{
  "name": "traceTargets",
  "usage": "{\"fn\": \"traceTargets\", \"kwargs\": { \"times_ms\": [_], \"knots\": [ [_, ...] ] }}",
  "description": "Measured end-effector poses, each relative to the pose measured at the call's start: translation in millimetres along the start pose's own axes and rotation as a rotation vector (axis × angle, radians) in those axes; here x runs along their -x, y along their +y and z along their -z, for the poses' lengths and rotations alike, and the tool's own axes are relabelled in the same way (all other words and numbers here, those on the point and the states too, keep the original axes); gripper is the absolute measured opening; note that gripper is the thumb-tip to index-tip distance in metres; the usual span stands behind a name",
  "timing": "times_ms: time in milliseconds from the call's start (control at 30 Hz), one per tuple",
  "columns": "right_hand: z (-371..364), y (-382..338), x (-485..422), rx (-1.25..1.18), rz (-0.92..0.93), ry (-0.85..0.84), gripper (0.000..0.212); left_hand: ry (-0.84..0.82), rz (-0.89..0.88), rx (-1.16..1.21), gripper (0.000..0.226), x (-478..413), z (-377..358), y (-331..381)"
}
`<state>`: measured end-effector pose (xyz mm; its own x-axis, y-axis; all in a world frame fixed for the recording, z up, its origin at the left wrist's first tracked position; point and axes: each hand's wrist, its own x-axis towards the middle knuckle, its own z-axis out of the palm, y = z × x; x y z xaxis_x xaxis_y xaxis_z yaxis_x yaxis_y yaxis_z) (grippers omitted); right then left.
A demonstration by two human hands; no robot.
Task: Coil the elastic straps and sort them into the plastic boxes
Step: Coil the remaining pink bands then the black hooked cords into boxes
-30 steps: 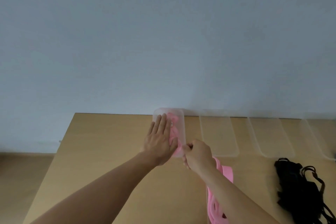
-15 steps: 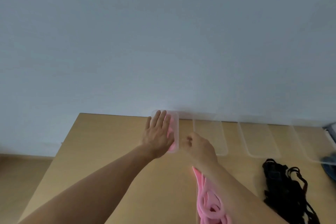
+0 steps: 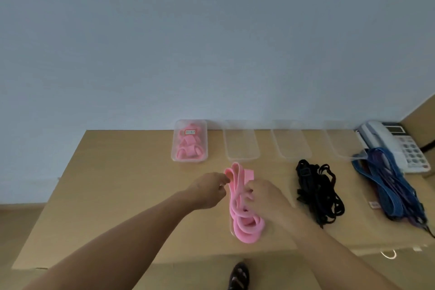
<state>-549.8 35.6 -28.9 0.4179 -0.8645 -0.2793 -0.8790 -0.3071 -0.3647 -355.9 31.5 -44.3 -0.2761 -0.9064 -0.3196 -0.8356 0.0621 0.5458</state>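
Both hands (image 3: pixel 208 189) (image 3: pixel 267 196) pinch the pink strap (image 3: pixel 243 221), lying lengthwise toward the boxes (image 3: pixel 242 158).

Dim, flat light; soft focus, perhaps slight wide-angle bending at edges.

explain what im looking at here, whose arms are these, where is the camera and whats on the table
There is no machine here: a person wears a camera on the head, looking forward and down, so the two bare arms are their own. The single picture from now shows a wooden table against a wall. The left hand and right hand both grip a loose pink strap, whose lower loops lie on the table. At the back, one clear box holds coiled pink straps, and three empty clear boxes stand in a row to its right. A black strap pile and a blue strap pile lie further right, the blue one by a desk telephone.
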Motion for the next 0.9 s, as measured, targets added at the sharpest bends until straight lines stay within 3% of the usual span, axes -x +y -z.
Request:
{"fn": "traceTargets", "kwargs": {
  "times_ms": [133, 300, 467, 567, 733, 900],
  "knots": [
    [-19.8, 11.3, 5.2, 0.078, 0.099, -0.099, 0.022, -0.032, 0.035, -0.003, 0.047, 2.4, -1.8, 5.7],
    [-22.1, 25.6, 1.4, 0.115, 0.128, -0.014, 0.019, -0.012, 0.055, 0.036, 0.047, -1.0, 5.0, 26.0],
    [33.9, 30.3, -12.8, -0.053, 0.179, 0.123, 0.026, 0.082, 0.048, 0.145, 0.043, -5.0, 24.4, 49.4],
    [78.4, 27.2, -21.4, -0.165, 0.179, 0.24, 0.015, 0.162, 0.017, 0.187, 0.042, -5.0, 42.1, 67.5],
    [135.7, 21.4, -21.4, -0.297, 0.237, 0.354, 0.015, 0.33, -0.002, 0.345, 0.023, -6.1, 80.8, 105.7],
    [176.8, 12.3, -14.0, -0.456, 0.311, 0.446, 0.013, 0.355, -0.052, 0.547, 0.018, -0.6, 114.9, 131.3]
  ]
}}
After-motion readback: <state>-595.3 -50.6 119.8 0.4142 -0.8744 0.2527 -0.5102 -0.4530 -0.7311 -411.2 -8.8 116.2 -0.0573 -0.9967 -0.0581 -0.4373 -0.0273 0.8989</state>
